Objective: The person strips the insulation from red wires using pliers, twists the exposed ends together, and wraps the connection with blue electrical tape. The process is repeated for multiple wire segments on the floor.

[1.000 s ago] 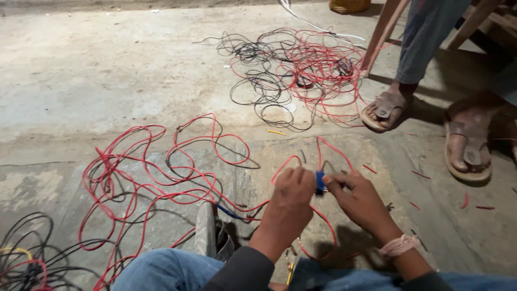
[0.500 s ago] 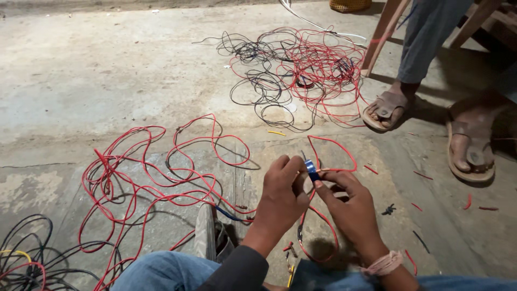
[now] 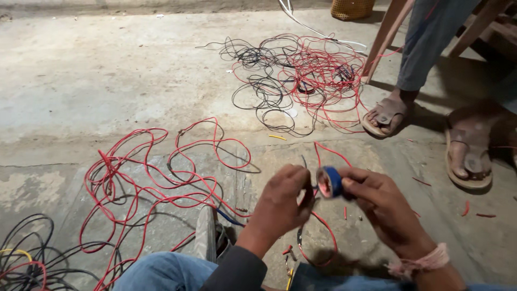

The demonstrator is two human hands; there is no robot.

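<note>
Your right hand (image 3: 385, 207) pinches a small roll of blue tape (image 3: 329, 181) between thumb and fingertips, closed on its rim, held up in front of you above the concrete floor (image 3: 107, 70). Your left hand (image 3: 283, 202) is curled shut just beside the roll, its fingers closed on a thin wire (image 3: 318, 245) that loops down red and dark beneath both hands; whether it also pinches the tape's loose end you cannot tell, since the fingers hide that spot.

The roll looks light and rigid enough to hold by its edges, and the tape itself is likely soft, stretchy and sticky, so keep your grip on the outer rim and let the loose end stay free of your fingers. The wire looks thin and springy; it will likely bend easily and want to uncoil, so hold it close to the place you work on.

Outward from your hands, a spread of red wire loops (image 3: 156, 183) lies on the floor to your left, near your knee. A second tangle of red and black wire (image 3: 301, 75) lies farther ahead. Short wire offcuts (image 3: 476, 211) are scattered to your right. Another person's sandalled feet (image 3: 431, 134) stand well to the right, near wooden legs (image 3: 385, 37). The barest room lies ahead and left, between the two tangles.
</note>
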